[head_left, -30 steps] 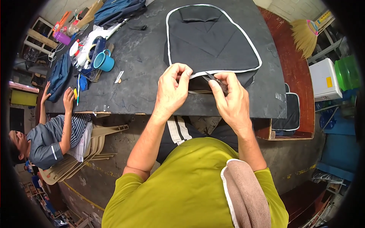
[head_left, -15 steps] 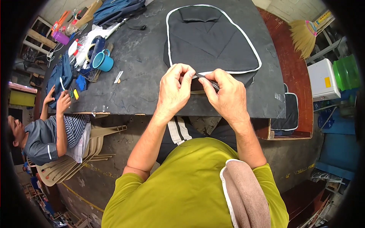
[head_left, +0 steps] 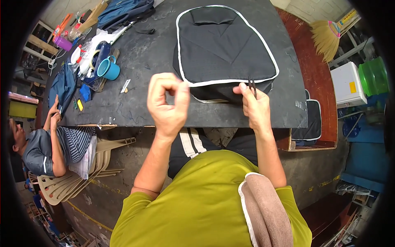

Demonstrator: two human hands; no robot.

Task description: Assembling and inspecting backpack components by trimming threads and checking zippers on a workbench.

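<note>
A black backpack (head_left: 222,53) edged in white piping lies flat on the dark table, its near end facing me. My left hand (head_left: 168,103) is raised by the bag's near left corner, thumb and forefinger pinched into a ring. Whatever may be between those fingertips is too small to make out. My right hand (head_left: 256,105) is closed around small dark thread snips (head_left: 252,87), just in front of the bag's near right edge. Two slim blades of the snips point away from me, over the white piping.
Left on the dark table (head_left: 140,94) are a blue mug (head_left: 108,69), a box cutter (head_left: 124,85) and blue cloth (head_left: 63,84). A co-worker (head_left: 49,144) works at that side beside stacked chairs (head_left: 86,177). Another black piece (head_left: 308,119) lies in a wooden bin (head_left: 329,103) at right.
My hands have parted: the left moved left off the piping, the right slightly right, with the snips now showing plainly. The co-worker's hands have come down and closer together.
</note>
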